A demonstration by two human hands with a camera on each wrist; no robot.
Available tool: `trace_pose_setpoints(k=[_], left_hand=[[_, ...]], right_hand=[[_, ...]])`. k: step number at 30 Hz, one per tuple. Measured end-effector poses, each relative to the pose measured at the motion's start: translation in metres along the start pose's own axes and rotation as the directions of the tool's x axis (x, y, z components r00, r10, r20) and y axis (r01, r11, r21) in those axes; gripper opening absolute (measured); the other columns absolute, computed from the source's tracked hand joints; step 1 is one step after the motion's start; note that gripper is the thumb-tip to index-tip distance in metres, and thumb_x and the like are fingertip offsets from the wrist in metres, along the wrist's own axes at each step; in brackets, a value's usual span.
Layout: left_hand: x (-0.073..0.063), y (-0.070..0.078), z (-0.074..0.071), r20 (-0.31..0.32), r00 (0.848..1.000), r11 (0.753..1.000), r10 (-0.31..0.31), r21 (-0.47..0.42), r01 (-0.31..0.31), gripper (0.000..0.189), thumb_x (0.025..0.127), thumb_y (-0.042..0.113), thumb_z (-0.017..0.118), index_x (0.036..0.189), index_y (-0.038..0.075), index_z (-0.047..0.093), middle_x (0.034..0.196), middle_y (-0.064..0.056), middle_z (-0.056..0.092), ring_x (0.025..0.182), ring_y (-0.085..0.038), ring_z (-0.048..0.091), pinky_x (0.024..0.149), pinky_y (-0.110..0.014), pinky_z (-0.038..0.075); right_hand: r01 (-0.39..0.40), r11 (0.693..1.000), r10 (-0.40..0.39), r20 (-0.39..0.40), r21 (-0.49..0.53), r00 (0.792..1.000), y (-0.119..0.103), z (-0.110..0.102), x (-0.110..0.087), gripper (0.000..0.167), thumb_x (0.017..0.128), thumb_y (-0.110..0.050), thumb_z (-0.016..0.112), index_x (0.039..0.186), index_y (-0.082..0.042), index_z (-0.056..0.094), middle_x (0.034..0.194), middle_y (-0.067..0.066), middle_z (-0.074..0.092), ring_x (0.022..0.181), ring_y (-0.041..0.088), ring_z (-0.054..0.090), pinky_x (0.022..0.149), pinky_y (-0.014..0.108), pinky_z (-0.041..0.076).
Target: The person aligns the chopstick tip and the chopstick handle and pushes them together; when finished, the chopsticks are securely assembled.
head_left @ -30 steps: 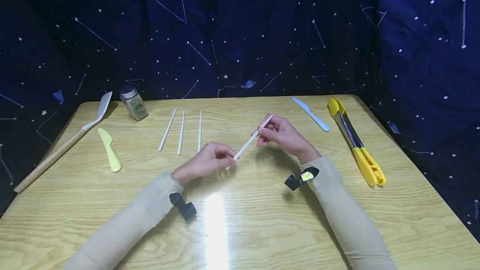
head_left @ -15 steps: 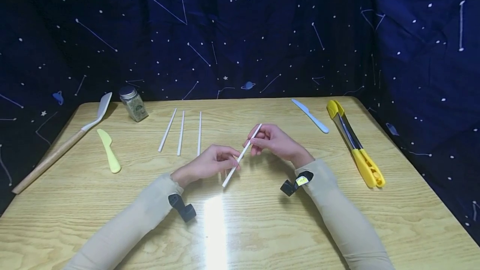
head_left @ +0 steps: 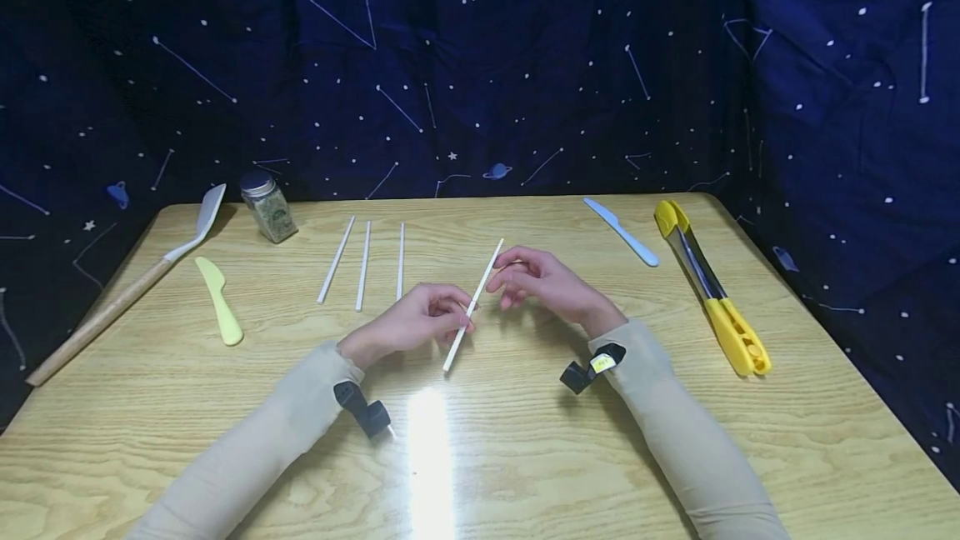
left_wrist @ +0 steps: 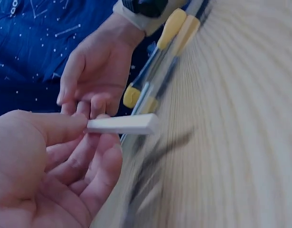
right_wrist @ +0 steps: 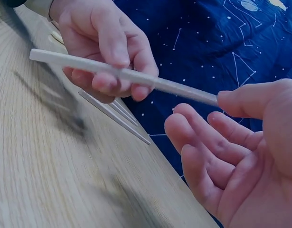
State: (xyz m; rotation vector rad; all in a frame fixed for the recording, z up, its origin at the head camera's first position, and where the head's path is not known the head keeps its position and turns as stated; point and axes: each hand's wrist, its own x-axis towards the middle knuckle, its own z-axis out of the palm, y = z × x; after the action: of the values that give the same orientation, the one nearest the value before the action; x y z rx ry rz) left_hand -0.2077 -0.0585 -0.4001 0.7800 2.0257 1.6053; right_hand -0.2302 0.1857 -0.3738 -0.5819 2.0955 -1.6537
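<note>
A white chopstick [head_left: 482,277] slants above the table, pinched between the thumb and fingers of my left hand [head_left: 420,317]. Its thick end points toward the camera in the left wrist view. My right hand [head_left: 542,283] is beside the upper, thinner part, fingers loosely bent and spread from the thumb. In the right wrist view, the right thumb [right_wrist: 245,100] overlaps the thin end of the chopstick [right_wrist: 122,73], while the other fingers are apart from it; whether the thumb touches is unclear. Three more white chopsticks [head_left: 363,266] lie side by side left of centre.
To the left lie a wooden-handled spatula [head_left: 142,277] and a yellow-green spreader knife [head_left: 219,300], with a spice jar [head_left: 268,207] behind. A blue knife [head_left: 621,232] and yellow-handled tongs [head_left: 708,286] lie to the right. A dark star-patterned cloth [head_left: 480,65] hangs behind the table.
The held chopstick has slid down through my left hand and turned more upright. My right hand moved left and down with it, then loosened its pinch on the upper part.
</note>
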Motion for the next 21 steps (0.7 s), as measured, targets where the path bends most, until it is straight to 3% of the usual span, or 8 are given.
trace_pose_setpoints(k=[4,8,14,21], left_hand=[[0.002,-0.005,-0.007,-0.086,0.995,0.998,-0.051,0.030,0.054,0.027,0.093,0.001,0.054,0.117,-0.012,0.054,0.096,-0.023,0.069,0.069,-0.012,0.059,0.058,-0.025,0.051],[0.003,-0.009,-0.015,-0.195,0.975,0.993,-0.102,0.043,0.112,0.028,0.092,0.003,0.057,0.117,-0.010,0.056,0.094,-0.022,0.069,0.066,-0.014,0.058,0.052,-0.024,0.050],[0.002,-0.012,-0.029,-0.354,0.924,0.984,-0.142,0.053,0.172,0.032,0.092,0.005,0.060,0.120,-0.010,0.054,0.086,-0.017,0.069,0.061,-0.010,0.059,0.053,-0.025,0.053],[0.001,-0.013,-0.041,-0.477,0.865,0.986,-0.153,-0.014,0.166,0.036,0.089,0.002,0.064,0.121,-0.011,0.054,0.080,-0.007,0.065,0.057,-0.006,0.058,0.050,-0.022,0.052]], right_hand=[[-0.023,0.999,0.023,-0.009,-0.024,1.000,0.000,-0.002,0.000,0.037,0.098,-0.015,0.049,0.127,0.009,0.045,0.099,0.005,0.070,0.075,0.013,0.065,0.079,0.030,0.050],[-0.029,0.999,0.029,0.007,-0.020,1.000,0.001,-0.002,0.001,0.037,0.099,-0.015,0.049,0.126,0.009,0.044,0.098,0.003,0.069,0.077,0.014,0.065,0.079,0.029,0.049],[-0.024,1.000,0.024,0.025,-0.016,0.999,0.002,-0.001,0.001,0.033,0.100,-0.013,0.047,0.123,0.010,0.045,0.096,0.002,0.068,0.078,0.014,0.064,0.079,0.027,0.049],[-0.026,0.999,0.028,0.038,-0.032,0.999,0.005,-0.002,0.003,0.034,0.100,-0.011,0.046,0.124,0.013,0.043,0.094,0.000,0.067,0.078,0.013,0.064,0.079,0.028,0.048]])
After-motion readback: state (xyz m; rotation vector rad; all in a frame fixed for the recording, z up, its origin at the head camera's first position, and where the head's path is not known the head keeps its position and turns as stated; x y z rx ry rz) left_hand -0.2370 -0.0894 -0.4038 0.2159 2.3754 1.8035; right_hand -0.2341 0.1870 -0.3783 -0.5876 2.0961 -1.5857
